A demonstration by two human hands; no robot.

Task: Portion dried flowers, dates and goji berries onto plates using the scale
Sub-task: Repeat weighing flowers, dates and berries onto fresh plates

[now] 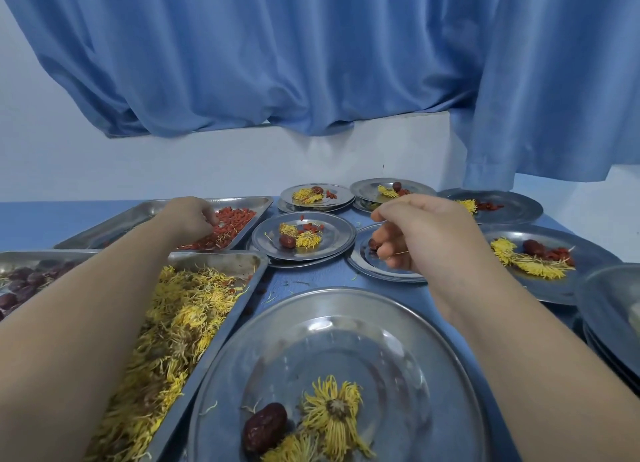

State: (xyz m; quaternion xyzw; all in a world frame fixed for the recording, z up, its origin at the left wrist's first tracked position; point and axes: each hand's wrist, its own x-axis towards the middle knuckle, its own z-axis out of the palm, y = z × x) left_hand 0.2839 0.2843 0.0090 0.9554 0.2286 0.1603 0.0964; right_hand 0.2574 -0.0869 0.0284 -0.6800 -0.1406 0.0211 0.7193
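Closest, at the bottom middle of the frame, a big plate (346, 337) carries one dark date and a few dried flowers (334, 406) on the blue counter (311, 281). Just left of it the flower tray (221, 259) is heaped with yellow petals, and the date tray (20, 255) sits at the left edge. Further back, right of centre, the right hand (415, 233) hangs over a small plate (381, 271), its fingers curled round a held date (374, 244) just above the metal. Left of that, a middle plate (332, 236) already has flowers, a date and berries on it, as does the right plate (588, 254). In the upper left, the left hand (194, 216) reaches into the berry tray (256, 202), its fingers bent down into the goji berries (232, 226) and closed on some of them. Three more filled plates stand along the back, under a blue curtain (277, 63). No scale can be made out.
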